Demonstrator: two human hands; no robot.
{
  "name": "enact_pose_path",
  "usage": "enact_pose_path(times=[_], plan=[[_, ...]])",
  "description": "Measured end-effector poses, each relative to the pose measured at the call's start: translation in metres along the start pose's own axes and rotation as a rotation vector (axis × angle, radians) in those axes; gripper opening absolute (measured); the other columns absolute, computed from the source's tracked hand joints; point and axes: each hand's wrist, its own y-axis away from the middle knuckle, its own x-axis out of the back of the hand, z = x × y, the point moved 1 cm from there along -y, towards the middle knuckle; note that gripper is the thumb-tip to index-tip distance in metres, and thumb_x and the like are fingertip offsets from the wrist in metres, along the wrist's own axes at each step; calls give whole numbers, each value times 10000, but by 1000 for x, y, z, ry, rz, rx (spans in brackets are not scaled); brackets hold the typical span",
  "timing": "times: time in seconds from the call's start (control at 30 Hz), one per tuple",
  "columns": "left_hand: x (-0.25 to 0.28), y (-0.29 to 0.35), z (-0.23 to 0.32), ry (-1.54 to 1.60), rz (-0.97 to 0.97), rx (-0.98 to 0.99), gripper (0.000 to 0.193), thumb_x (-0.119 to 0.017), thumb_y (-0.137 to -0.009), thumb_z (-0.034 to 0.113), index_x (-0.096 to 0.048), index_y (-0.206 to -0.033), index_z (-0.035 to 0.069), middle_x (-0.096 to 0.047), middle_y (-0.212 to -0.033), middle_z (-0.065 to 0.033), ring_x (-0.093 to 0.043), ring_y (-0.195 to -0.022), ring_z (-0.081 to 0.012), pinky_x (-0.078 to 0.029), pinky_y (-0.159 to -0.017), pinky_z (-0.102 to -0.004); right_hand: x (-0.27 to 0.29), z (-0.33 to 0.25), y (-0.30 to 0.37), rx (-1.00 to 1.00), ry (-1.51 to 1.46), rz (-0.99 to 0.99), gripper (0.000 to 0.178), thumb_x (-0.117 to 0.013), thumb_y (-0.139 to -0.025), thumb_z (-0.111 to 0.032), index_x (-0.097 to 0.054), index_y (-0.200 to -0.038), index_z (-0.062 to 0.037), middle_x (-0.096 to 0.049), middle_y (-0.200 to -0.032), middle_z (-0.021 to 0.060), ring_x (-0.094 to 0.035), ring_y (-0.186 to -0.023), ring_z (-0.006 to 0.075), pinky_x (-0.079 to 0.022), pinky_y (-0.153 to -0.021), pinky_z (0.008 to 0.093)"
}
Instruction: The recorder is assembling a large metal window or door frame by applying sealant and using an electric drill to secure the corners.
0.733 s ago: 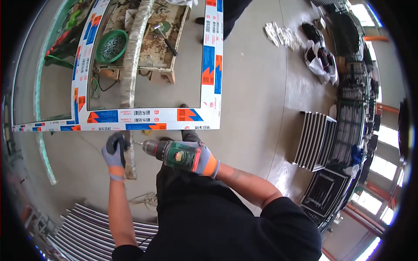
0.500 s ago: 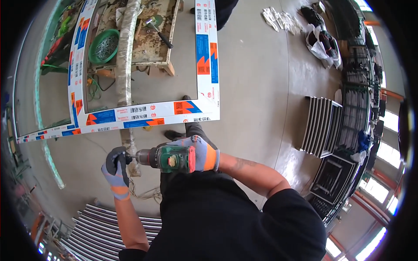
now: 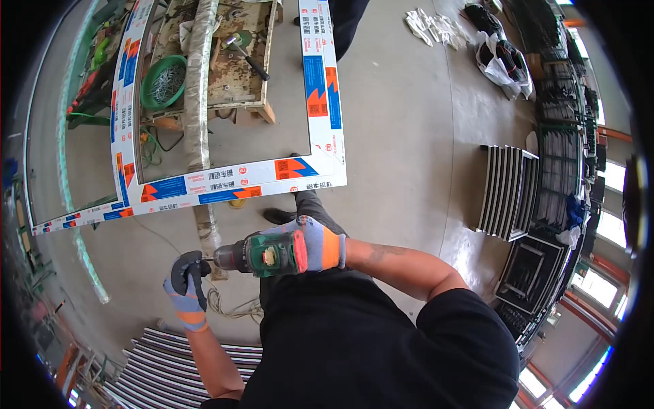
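My right hand (image 3: 320, 244), in a grey and orange work glove, is closed around a green and black power drill (image 3: 269, 255) held level in front of my body. The drill's chuck points left, with a thin bit at its tip. Just off that tip my left hand (image 3: 185, 276), in a matching glove with dark fingers, is pinched; whatever it holds is too small and dark to make out. Beyond both hands lies a large window-like frame (image 3: 228, 180) covered in white, blue and orange film. It rests across a plastic-wrapped beam (image 3: 198, 102).
A worn workbench (image 3: 235, 85) carries a hammer (image 3: 246, 58) and a green bowl of screws (image 3: 163, 82). Stacked profiles (image 3: 184, 365) lie at lower left, near a coiled cord (image 3: 235, 307). White gloves (image 3: 436, 28), a bag (image 3: 503, 65) and frames (image 3: 504, 194) are at right. Someone's dark-clad leg (image 3: 349, 24) shows at top.
The drill's tip and my left hand have come slightly apart, and a thin bit now shows between them. The whole view has shifted a little; the drill stays in my right hand.
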Motion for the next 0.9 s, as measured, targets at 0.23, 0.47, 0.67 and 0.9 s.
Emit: enact_pose_path(times=[0.23,0.47,0.67,0.9], plan=[[8,0,17,23,-120,17,137,-580,-901,21,-683,-983,-16,-652,-735,-83,-641,-644,-151,-512,-621,-270,6,15,4,93,6,-121,506,-725,-845,-128,-561,-1306,5,-641,-1253,123,-633,-1113,201,-479,-978,315],[27,-7,27,275,-529,326,164,-611,-836,-36,-688,-973,-81,-675,-746,-128,-667,-644,-189,-543,-611,-290,11,-3,12,37,53,-209,497,-758,-813,-188,-596,-1255,-28,-654,-1199,115,-634,-1083,241,-478,-964,345],[22,-8,15,528,-660,403,126,-662,-809,5,-683,-902,-78,-681,-749,-160,-675,-622,-214,-544,-552,-308,7,-24,9,226,275,-187,483,-800,-775,-156,-622,-1207,-32,-672,-1134,100,-653,-1034,204,-513,-917,354],[-26,2,10,959,-266,154,146,-623,-876,84,-568,-911,-46,-640,-809,-145,-608,-567,-212,-477,-502,-294,4,-17,17,250,256,-1,415,-773,-793,-169,-659,-1180,-67,-676,-1157,92,-651,-1056,252,-497,-928,382]])
